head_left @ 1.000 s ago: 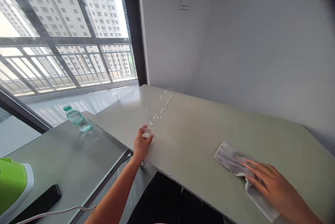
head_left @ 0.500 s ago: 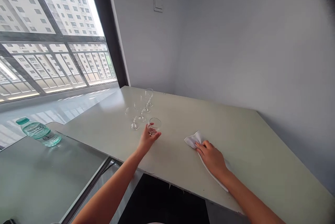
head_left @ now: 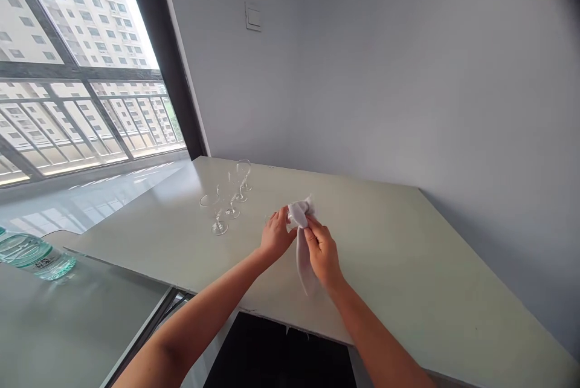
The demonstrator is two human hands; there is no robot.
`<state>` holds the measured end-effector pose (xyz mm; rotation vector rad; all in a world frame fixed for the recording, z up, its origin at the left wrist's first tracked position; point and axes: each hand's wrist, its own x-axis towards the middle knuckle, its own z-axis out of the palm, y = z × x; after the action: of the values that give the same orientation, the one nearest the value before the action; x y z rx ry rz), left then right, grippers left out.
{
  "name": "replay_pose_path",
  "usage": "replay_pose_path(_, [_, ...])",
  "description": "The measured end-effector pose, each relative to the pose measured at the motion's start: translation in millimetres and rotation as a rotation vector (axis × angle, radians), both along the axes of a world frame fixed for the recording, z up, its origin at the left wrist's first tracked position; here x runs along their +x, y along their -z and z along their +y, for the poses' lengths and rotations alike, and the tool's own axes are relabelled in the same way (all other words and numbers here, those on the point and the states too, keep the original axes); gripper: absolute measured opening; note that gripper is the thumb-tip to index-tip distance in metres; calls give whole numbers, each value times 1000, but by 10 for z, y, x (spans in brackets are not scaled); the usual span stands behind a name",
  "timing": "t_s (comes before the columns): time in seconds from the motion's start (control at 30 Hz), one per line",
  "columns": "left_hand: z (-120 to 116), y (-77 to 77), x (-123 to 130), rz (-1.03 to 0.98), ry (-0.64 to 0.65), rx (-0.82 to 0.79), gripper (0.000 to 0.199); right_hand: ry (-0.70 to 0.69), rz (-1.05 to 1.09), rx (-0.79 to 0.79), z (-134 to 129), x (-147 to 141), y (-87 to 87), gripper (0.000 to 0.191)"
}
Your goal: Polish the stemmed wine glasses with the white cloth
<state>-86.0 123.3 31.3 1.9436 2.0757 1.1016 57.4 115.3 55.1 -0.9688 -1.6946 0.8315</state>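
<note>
Nearest, the plastic water bottle (head_left: 34, 253) lies on its side on the glass-topped side table (head_left: 90, 315), down and left of the pale green table (head_left: 408, 267); it is capped and looks to hold some clear water. Above the front part of the pale green table the two hands meet. The left hand (head_left: 275, 234) has its fingers curled around a small clear glass (head_left: 274, 219), which is mostly hidden by the hand and hard to make out. The right hand (head_left: 322, 250) is closed on a white cloth (head_left: 301, 237), whose upper end is bunched against the glass while the rest hangs down toward the tabletop. Judging by this, the wiping of this glass is only just under way. Farther back, toward the window end of the pale green table, three stemmed glasses (head_left: 229, 194) stand upright in a short row, all empty; whether they have been wiped cannot be told. Behind the table, a wall switch (head_left: 252, 17) sits on the grey wall.
</note>
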Motion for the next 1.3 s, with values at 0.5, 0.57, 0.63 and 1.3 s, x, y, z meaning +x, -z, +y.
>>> replay_pose_path(0.5, [-97, 5, 36, 494, 68, 145, 34, -409, 160, -591, 156, 27, 275, 24])
replay_pose_path(0.57, [-71, -16, 21, 514, 88, 151, 37, -439, 265, -662, 182, 16, 226, 24])
replay_pose_path(0.63, [-23, -41, -17, 544, 128, 175, 44, -444, 389, -741, 234, 11, 159, 24])
replay_pose_path(1.3, [362, -556, -274, 278, 463, -115, 46, -534, 38, -595, 748, 185, -37, 23])
